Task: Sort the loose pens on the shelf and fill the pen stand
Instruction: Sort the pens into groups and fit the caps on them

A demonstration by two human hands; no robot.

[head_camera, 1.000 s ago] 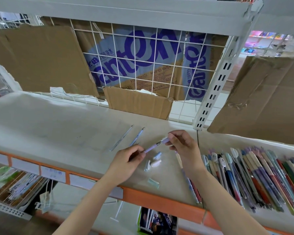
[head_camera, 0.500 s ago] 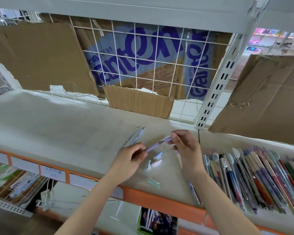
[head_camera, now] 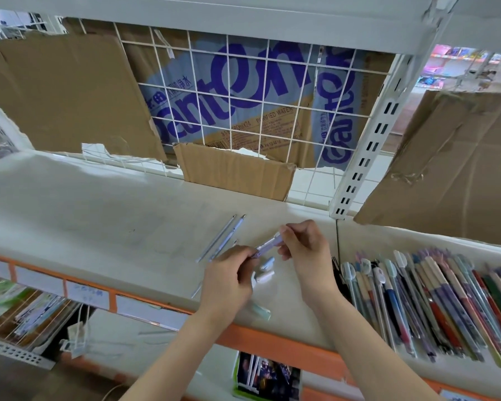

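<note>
Both hands — left [head_camera: 229, 273], right [head_camera: 304, 244] — pinching one lilac pen [head_camera: 268, 243] above the shelf [head_camera: 99, 204].

Both hands met at frame centre over the white shelf [head_camera: 99, 215]. Left hand [head_camera: 229, 280] and right hand [head_camera: 307, 250] each pinched one end of a lilac pen [head_camera: 268, 245], held tilted, upper end to the right. Two pale pens [head_camera: 223, 237] lay side by side just upper left of the hands. Small loose caps [head_camera: 265, 270] sat below the held pen. A dense row of pens [head_camera: 434, 302] filled the lower right. Printed cardboard [head_camera: 243, 91] stood behind the wire grid [head_camera: 272, 134], upper centre.
</note>
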